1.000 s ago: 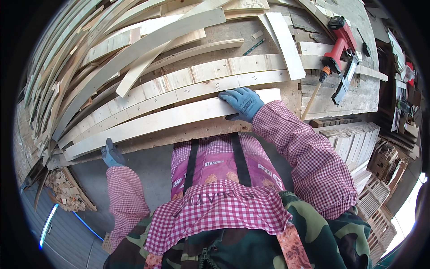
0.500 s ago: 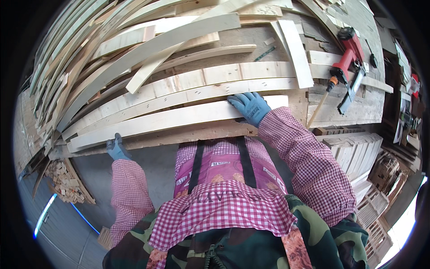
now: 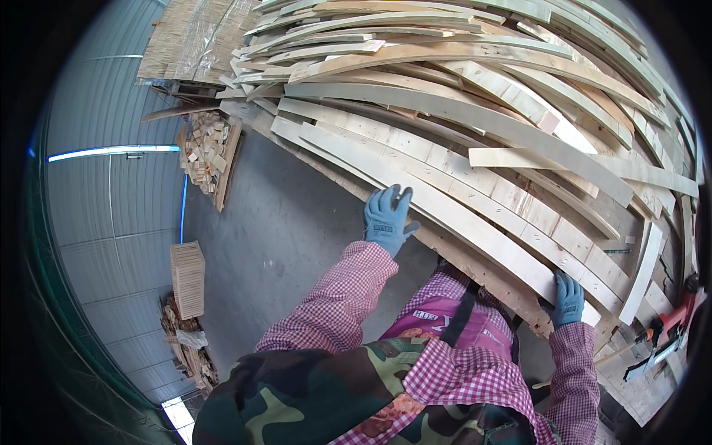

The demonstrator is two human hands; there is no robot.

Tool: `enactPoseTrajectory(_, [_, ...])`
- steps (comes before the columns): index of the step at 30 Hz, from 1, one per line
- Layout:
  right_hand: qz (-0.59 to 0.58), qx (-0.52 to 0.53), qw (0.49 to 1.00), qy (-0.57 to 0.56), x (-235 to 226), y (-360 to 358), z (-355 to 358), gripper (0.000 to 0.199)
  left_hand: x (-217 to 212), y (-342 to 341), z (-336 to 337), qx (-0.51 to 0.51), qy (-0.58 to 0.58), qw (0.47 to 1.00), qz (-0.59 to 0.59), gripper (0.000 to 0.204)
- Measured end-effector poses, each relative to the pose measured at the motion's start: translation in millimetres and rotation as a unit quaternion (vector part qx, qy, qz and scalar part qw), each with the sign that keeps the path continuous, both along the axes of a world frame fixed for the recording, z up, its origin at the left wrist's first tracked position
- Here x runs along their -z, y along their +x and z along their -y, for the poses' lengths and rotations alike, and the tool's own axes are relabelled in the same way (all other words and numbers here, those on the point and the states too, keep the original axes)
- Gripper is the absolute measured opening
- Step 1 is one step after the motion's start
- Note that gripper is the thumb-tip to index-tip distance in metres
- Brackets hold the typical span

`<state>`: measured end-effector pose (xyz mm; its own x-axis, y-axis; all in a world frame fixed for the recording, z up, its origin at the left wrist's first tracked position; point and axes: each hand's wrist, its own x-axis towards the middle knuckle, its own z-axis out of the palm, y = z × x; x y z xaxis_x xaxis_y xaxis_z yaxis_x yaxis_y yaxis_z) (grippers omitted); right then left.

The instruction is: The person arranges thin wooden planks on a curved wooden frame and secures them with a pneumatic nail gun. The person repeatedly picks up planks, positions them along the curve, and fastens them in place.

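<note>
My left hand (image 3: 387, 221), in a blue-grey glove, is at the near edge of a long pale wooden plank (image 3: 478, 236). Its fingers are apart, with the tips at the wood and the thumb standing off to the right. Toward the plank's right end, my right hand (image 3: 569, 298), gloved alike, has its fingers closed over the wood; the thumb is hidden. The plank runs slantwise along the bench's near edge. Beyond it lies a second plank (image 3: 495, 208) with small staple-like marks, and a wider board (image 3: 460, 159) behind that.
Curved wooden strips (image 3: 445, 52) are heaped across the bench's far side. A red nail gun (image 3: 676, 315) with a hose lies at the right. A crate of wood offcuts (image 3: 206, 152) and a slatted wooden stack (image 3: 187, 278) stand on the grey floor (image 3: 267, 245) to the left.
The view has swung left, so the bench now slants and more floor shows. My left hand has moved from the plank's left end to nearer its middle. My right hand sits closer to the right end.
</note>
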<state>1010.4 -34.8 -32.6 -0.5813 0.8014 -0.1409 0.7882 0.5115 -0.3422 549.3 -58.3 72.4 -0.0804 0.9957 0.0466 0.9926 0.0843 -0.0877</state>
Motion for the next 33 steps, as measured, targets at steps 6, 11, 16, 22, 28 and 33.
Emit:
enactPoseTrajectory(6, [-0.017, 0.002, 1.000, 0.018, 3, 4, 2, 0.083, 24, 5, -34, 0.221, -0.114, 0.968, -0.023, 0.075])
enactPoseTrajectory(11, [-0.029, -0.001, 0.999, 0.040, 5, 4, 0, 0.081, 33, -1, -61, 0.229, -0.193, 0.951, -0.074, 0.063])
enactPoseTrajectory(16, [-0.018, 0.002, 0.999, 0.026, 3, 4, 0, 0.081, 52, -11, -49, 0.224, -0.067, 0.969, -0.079, 0.072])
enactPoseTrajectory(22, [-0.019, -0.006, 0.999, 0.035, 1, 3, 0, 0.082, 25, -13, -60, 0.205, -0.146, 0.966, -0.053, 0.077])
enactPoseTrajectory(28, [-0.014, -0.022, 0.998, 0.049, -1, -2, 6, 0.082, 24, -23, -53, 0.167, -0.215, 0.962, -0.027, 0.068])
enactPoseTrajectory(33, [-0.042, 0.015, 0.998, 0.043, -14, -6, 3, 0.073, 29, -20, -69, 0.204, -0.161, 0.966, -0.005, 0.067])
